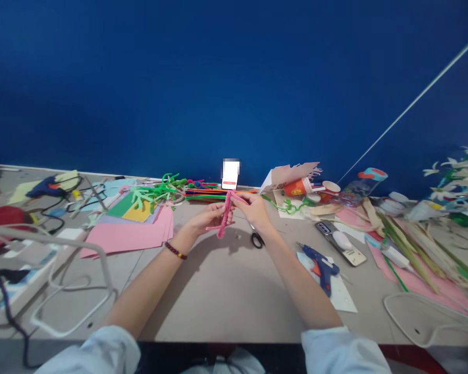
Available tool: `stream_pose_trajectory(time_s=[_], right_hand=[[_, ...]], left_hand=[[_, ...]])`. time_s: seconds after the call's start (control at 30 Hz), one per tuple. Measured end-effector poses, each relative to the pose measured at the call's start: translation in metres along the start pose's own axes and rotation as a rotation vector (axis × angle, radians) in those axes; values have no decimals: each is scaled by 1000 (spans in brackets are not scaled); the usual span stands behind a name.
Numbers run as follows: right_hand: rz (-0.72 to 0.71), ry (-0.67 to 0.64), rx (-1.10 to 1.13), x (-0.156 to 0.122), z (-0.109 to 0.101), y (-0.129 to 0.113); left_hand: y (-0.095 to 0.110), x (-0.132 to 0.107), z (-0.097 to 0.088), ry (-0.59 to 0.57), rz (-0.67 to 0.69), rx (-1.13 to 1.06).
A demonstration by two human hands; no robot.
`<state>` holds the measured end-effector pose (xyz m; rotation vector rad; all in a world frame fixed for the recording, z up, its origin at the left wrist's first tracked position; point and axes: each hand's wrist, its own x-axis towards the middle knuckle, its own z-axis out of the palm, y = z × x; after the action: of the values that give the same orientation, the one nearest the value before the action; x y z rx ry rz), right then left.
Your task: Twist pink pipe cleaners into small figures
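Note:
My left hand (209,218) and my right hand (252,210) are raised above the table, close together. Between them they hold a twisted pink pipe cleaner (225,215), which hangs down with a loose end pointing left. A dark beaded bracelet (175,251) circles my left wrist. Black-handled scissors (257,239) lie on the table just below my right hand, partly hidden by it. Pink paper sheets (128,235) lie to the left of my left forearm.
Green pipe cleaners (156,190) and a bundle of coloured ones (214,195) lie at the back, beside an upright phone (230,176). A blue glue gun (322,268) lies on the right, near dried leaves (409,249). Cables and a power strip (19,285) are on the left.

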<state>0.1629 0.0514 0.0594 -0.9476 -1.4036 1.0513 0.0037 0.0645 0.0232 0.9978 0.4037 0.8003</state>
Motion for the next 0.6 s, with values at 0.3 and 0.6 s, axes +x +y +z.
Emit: stream_pose_trajectory(time_s=[0.3, 0.6], right_hand=[[-54, -87, -17, -5, 4, -9], [-82, -28, -32, -4, 4, -5]], left_hand=[[4, -2, 0, -37, 38, -33], [4, -3, 3, -32, 32, -52]])
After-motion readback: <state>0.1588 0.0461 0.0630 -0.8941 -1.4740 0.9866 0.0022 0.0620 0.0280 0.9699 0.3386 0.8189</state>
